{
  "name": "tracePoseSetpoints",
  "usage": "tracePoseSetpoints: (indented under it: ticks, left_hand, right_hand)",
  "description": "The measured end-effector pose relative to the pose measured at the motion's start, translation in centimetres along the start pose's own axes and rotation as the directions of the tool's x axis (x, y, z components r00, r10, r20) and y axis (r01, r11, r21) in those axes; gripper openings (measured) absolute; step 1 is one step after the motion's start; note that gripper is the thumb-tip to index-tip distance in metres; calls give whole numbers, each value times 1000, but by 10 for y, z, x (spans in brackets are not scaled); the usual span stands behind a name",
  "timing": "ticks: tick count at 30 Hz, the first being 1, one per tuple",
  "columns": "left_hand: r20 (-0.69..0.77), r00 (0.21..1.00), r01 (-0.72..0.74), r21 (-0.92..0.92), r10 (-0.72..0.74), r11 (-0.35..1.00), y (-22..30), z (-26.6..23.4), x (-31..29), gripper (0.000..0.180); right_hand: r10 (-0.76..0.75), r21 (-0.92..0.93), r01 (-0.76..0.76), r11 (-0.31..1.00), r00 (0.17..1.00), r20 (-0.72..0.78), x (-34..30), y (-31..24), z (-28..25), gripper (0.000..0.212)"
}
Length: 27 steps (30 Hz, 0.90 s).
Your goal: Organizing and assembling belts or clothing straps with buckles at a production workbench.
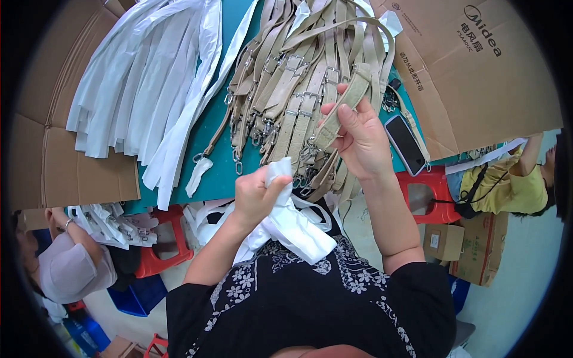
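Observation:
My left hand (253, 196) is closed in a fist around a crumpled white wrapping strip (298, 231), whose long end hangs down over my lap. The fingers and thumb of my right hand (363, 142) pinch a beige bag strap (345, 107), holding its wide end raised above the table. Behind it lies a thick pile of similar beige straps (304, 98) with metal buckles and snap hooks, their hook ends pointing toward me. Part of the held strap is hidden by my right hand.
Long white wrapped strips (152, 83) fan out at the left of the green table (206, 134). Cardboard sheets (471, 77) flank both sides. A phone (406, 143) lies by the right edge. Red stools (425, 194) and seated people (74, 262) are at either side.

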<state>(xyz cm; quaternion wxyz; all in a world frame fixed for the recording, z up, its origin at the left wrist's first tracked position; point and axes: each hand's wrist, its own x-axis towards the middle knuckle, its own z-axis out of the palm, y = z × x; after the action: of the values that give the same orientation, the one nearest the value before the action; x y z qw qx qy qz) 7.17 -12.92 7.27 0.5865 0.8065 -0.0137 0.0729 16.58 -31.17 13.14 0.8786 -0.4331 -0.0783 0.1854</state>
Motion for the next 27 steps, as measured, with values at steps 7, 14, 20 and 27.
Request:
tracePoseSetpoints:
  ticks: [7,14,20,27]
  left_hand:
    - [29,1000,15,-255,-8,967,-6,-7,-6,23]
    - [244,965,174,-342,-92,923,3,-13,-6,10]
    - [210,973,149,-241,-98,959,15,-7,-5,12]
    - [211,971,151,-187,-110,971,18,-4,-4,14]
  right_hand:
    - [17,39,-16,999,999,-27,-5,4,-1,33]
    - [126,194,-149,970,984,125,-12,7,1,33]
    - [199,110,-209,972,975,95,-21,9,7,34]
    - [201,23,-202,979,978,62,-24,9,10,34]
